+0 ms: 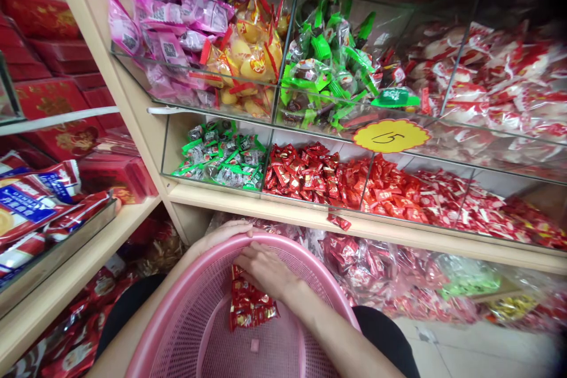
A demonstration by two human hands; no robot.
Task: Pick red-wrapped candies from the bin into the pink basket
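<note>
A pink plastic basket [305, 243] with mesh walls sits between my knees, its mouth tilted up toward me. My left hand [227, 233] reaches around the outside of the basket and holds its far left rim; part of the fingers is hidden behind the rim. Inside the basket, near the far wall, my right hand [264, 269] is closed on a cluster of red-wrapped candies [252, 305] with gold print. The candies hang below the fingers, over the basket floor. How the fingertips grip them is hidden.
Clear-walled bins ahead hold purple packets [181, 18], green-wrapped sweets [221, 156] and red candies [305, 174]. One red candy [339, 221] lies on the wooden shelf edge [274, 210]. A yellow price tag [392, 135] reads 15. Bagged sweets [367, 269] fill the space below; blue-and-red packets [33, 207] are left.
</note>
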